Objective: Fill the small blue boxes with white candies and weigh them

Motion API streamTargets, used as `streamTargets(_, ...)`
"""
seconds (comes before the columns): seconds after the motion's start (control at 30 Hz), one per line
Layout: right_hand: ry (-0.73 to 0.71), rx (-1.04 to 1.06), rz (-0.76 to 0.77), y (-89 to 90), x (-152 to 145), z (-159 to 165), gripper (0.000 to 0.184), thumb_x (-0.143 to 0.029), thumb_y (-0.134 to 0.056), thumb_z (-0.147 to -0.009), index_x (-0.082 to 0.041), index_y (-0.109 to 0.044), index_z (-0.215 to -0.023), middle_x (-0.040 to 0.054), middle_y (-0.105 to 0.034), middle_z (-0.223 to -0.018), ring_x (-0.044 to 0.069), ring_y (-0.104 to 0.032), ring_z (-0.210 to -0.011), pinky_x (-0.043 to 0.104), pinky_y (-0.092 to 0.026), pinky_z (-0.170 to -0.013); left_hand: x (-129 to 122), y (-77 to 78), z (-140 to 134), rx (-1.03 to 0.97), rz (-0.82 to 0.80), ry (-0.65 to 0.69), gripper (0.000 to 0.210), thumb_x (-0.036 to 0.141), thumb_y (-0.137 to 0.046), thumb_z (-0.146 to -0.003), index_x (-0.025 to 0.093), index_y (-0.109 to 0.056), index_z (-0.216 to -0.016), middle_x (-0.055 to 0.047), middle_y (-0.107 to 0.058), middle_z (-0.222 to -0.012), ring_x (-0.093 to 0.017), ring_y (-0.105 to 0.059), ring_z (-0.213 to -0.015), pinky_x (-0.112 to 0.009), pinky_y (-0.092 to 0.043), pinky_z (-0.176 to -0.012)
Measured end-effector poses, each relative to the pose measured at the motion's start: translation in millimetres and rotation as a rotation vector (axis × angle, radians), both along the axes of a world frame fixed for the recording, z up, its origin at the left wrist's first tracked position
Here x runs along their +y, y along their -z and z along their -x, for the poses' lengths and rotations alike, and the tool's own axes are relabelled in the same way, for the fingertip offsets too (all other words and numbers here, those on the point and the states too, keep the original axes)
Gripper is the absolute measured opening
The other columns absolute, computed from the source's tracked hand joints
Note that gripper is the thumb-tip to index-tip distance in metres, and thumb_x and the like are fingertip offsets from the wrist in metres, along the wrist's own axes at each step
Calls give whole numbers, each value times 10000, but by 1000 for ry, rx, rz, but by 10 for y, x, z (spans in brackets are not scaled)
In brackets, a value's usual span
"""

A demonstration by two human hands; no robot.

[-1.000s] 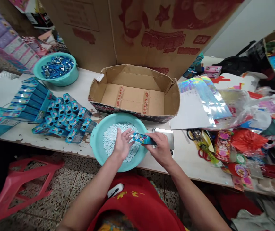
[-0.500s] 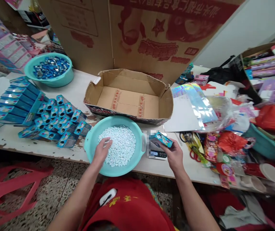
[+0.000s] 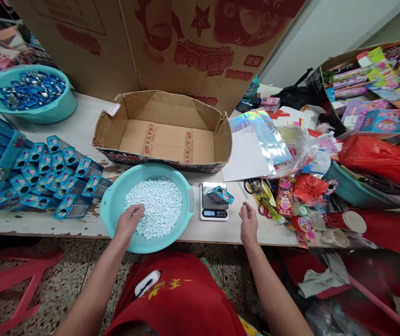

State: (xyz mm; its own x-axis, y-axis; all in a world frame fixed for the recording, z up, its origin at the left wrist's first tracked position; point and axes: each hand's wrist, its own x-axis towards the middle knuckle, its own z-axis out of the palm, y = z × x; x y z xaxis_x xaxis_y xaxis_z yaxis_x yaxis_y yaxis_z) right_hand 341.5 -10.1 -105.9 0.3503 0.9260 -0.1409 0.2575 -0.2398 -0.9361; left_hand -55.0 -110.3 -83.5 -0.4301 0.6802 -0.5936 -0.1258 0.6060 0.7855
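Note:
My left hand (image 3: 128,224) is over the left part of a turquoise basin (image 3: 107,210), its fingers loosely curved with nothing visible in them. Small white pellets (image 3: 159,205) cover the basin's bottom. To the right of the basin stands a small digital scale (image 3: 214,214) with a lit display. A blue printed box (image 3: 221,195) lies at a slant on the scale's plate. My right hand (image 3: 249,224) is just right of the scale, held apart from the box, fingers extended and holding nothing.
Several similar blue boxes (image 3: 59,172) are grouped on the left. Behind the basin sits an open cardboard tray (image 3: 164,161). A second turquoise basin (image 3: 45,112) holds blue-and-silver wrapped pieces. Scissors (image 3: 264,211), packets and a red bag (image 3: 382,156) crowd the right side.
My right hand has let go of the blue box, which now rests on the scale, and has drawn back from it. The whole view has shifted to the right.

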Motion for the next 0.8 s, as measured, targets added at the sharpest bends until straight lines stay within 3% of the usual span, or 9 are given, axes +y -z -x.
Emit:
streamTargets(0.13,69,-21,30,87,-69,-238,599,-592,-514,-788,-161,-519,-1204,118,-518,-1271,253,-487,-1169,418,-445,-943,20,3,-48,48,-9,28,612,650,-618,-644,164,-616,-1017,-116,-643,-1076,-259,-627,-922,-361,-477,-811)
streamTargets(0.33,63,-37,38,173,-29,-329,586,-604,-525,-774,-160,-560,-1155,110,-562,-1212,246,-515,-1124,405,-453,-927,-23,56,-155,14,7,36,602,629,-622,-649,169,-603,-1036,-107,-642,-1062,-240,-626,-913,-345,-473,-819)
streamTargets(0.53,-4,-30,44,177,51,-351,565,-605,-512,-785,-157,-584,-1121,108,-583,-1189,242,-538,-1090,409,-457,-916,-75,86,-278,7,13,-11,610,621,-637,-634,155,-611,-1026,-105,-634,-1071,-231,-633,-884,-340,-477,-821)
streamTargets(0.8,-140,1,52,166,143,-384,536,-591,-459,-827,-155,-576,-1116,128,-569,-1207,251,-536,-1103,446,-453,-918,-166,0,-433,50,-33,-89,596,615,-654,-616,147,-637,-985,-92,-662,-985,-218,-635,-831,-319,-486,-762)
